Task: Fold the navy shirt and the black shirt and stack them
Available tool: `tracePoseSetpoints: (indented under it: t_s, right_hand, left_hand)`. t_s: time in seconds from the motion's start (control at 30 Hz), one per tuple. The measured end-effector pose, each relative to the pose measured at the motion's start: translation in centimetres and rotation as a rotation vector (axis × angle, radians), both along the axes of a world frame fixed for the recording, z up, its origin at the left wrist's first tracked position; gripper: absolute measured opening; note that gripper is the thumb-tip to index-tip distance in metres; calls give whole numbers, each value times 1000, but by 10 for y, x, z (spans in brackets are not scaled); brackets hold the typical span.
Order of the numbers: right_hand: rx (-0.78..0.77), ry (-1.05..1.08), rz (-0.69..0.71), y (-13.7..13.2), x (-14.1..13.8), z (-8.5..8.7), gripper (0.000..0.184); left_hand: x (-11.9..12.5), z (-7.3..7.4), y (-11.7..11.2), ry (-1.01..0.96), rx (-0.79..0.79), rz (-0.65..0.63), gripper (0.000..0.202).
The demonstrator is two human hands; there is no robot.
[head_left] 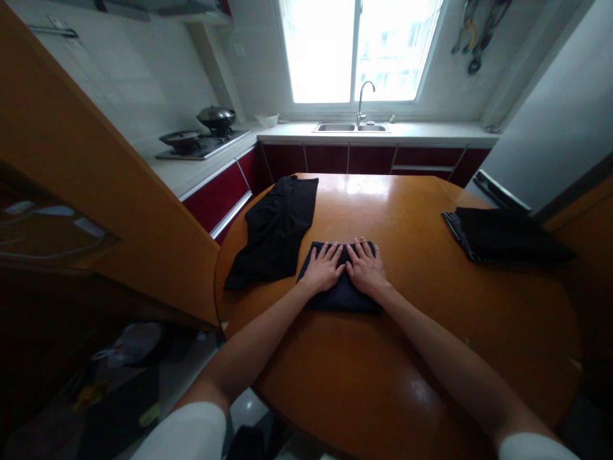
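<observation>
A dark navy garment (342,298), folded into a compact rectangle, lies on the wooden table in front of me. My left hand (324,268) rests flat on its left half, fingers spread. On the right half, my right hand (366,267) presses down flat, fingers also apart. The two thumbs nearly meet in the middle. What kind of garment it is cannot be made out. To the left lies a black garment (282,227), loosely spread and unfolded. Far to the right sits a stack of folded dark cloth (502,235).
The oval wooden table (412,358) has a rounded edge. Beyond it runs a counter with a sink (336,128) and a stove (205,145) holding pans. A wooden panel (158,211) stands close at left, a fridge (560,108) at right. Items lie on the floor at lower left.
</observation>
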State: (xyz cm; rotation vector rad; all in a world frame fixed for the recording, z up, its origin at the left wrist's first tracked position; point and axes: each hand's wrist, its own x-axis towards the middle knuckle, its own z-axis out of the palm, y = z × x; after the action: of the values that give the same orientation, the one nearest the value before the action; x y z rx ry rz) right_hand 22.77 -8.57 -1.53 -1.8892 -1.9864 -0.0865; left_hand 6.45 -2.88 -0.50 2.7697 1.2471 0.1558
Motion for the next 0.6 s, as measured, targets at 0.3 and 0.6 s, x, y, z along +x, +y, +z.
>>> tracePoseSetpoints:
  t_s: [0.3, 0.6]
  right_hand:
    - [-103, 204, -172, 22, 49, -3, 54]
    - [127, 366, -203, 4, 50, 25, 52]
  left_hand:
    - [-29, -13, 32, -51, -93, 165, 66]
    - [-28, -14, 31, -58, -65, 157, 62]
